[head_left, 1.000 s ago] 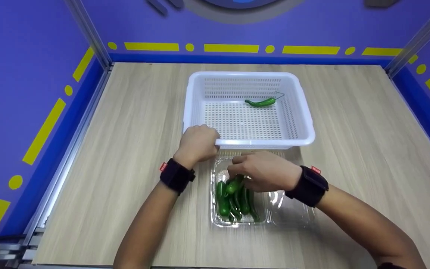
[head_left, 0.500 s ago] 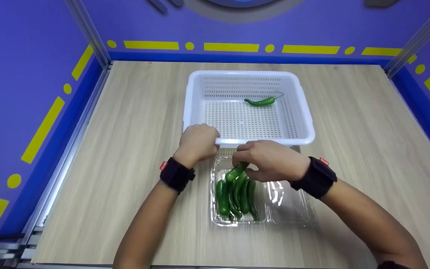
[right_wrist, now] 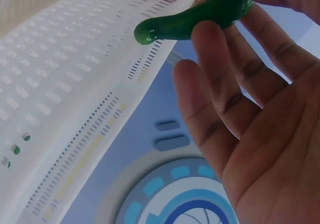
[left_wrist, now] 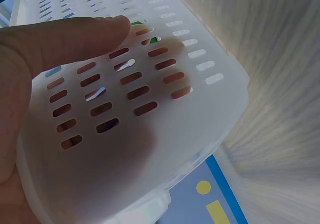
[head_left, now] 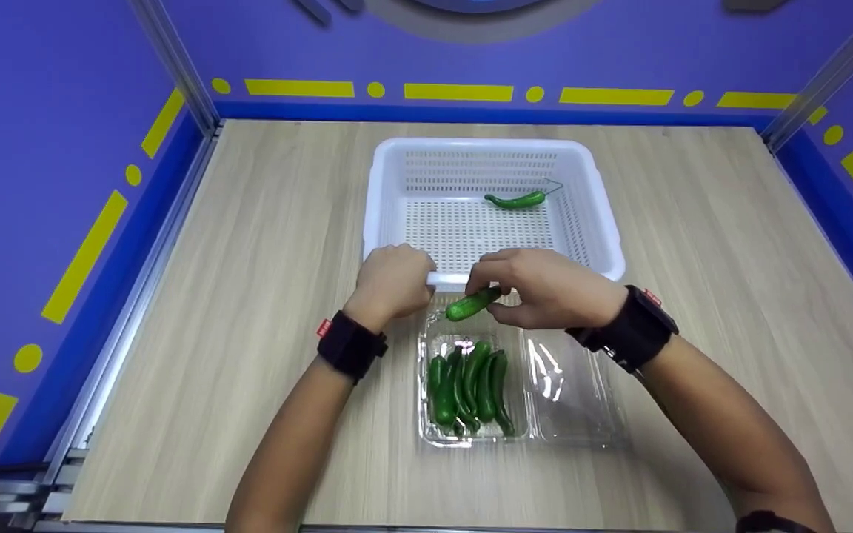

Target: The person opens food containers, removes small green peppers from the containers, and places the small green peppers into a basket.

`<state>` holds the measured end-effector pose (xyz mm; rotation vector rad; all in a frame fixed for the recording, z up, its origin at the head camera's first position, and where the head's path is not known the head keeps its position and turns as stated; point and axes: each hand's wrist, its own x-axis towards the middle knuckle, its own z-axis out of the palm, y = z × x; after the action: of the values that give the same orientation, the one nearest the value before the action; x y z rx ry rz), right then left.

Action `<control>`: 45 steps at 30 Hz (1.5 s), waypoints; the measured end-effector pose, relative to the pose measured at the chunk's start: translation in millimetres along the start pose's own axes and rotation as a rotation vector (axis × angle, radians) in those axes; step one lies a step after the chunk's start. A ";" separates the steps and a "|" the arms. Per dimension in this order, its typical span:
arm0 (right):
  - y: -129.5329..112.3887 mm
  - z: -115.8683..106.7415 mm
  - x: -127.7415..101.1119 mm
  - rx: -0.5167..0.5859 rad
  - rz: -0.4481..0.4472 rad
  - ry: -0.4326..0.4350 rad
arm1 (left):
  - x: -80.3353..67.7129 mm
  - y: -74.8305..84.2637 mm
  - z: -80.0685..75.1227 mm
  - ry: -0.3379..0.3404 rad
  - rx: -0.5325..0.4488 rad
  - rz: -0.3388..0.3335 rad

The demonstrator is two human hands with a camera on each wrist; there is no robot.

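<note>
My left hand [head_left: 395, 281] grips the near-left rim of a white perforated plastic basket [head_left: 526, 281]. In the left wrist view its thumb [left_wrist: 75, 39] lies along the slotted wall. My right hand [head_left: 545, 290] pinches a green chili pepper [head_left: 469, 305] between thumb and fingers. That pepper hangs tilted above the far end of a clear plastic clamshell box [head_left: 519, 429], just short of the basket's near rim. In the right wrist view the held pepper [right_wrist: 180, 26] shows one rounded end. Several more green peppers [head_left: 471, 385] lie side by side in the box's left half.
One green pepper [head_left: 517, 200] with a thin stem lies inside the basket near its far right corner. The box's transparent lid [head_left: 574, 400] lies open to the right. Blue walls [head_left: 471, 59] with yellow marks bound the wooden table [head_left: 286, 200] at the back and sides.
My right hand has lifted the pepper out of the box and moved it away from me, toward the basket. My left hand has stayed on the rim.
</note>
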<state>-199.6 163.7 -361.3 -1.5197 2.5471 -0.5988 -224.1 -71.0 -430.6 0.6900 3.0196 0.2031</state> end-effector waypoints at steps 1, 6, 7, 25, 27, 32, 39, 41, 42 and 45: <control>0.7 -0.6 0.1 0.007 0.000 -0.001 | -0.2 0.0 -0.2 -0.002 -0.001 0.000; 1.3 -3.8 0.2 0.003 -0.004 0.007 | -0.5 -0.5 -0.6 -0.004 -0.002 -0.001; 1.3 -4.3 0.3 -0.001 -0.004 0.012 | -0.4 -0.6 -0.6 -0.003 -0.001 -0.001; 13.0 -24.3 1.6 -0.007 0.017 0.061 | -0.7 -1.2 0.0 -0.002 -0.001 -0.007; 16.4 -27.1 3.4 -0.015 0.021 0.079 | -0.4 -1.4 0.2 0.004 0.000 -0.006; 26.3 -35.2 8.5 -0.018 0.029 0.128 | -0.7 -1.4 0.4 0.010 -0.005 -0.007; 43.8 -40.4 13.7 0.032 0.101 0.217 | -0.3 -0.2 -1.3 -0.001 -0.029 -0.017; 48.3 -40.7 15.0 0.029 0.136 0.234 | -0.2 0.1 -1.3 -0.012 -0.020 -0.017; 50.2 -41.1 15.5 0.033 0.159 0.239 | 0.0 0.3 -1.2 -0.015 -0.014 -0.016; 57.3 -42.5 17.4 0.050 0.221 0.253 | 0.2 1.2 -1.4 -0.018 -0.004 -0.011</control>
<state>-267.7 184.4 -343.0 -1.1900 2.8086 -0.8636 -223.8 -70.0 -429.0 0.6711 3.0045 0.2022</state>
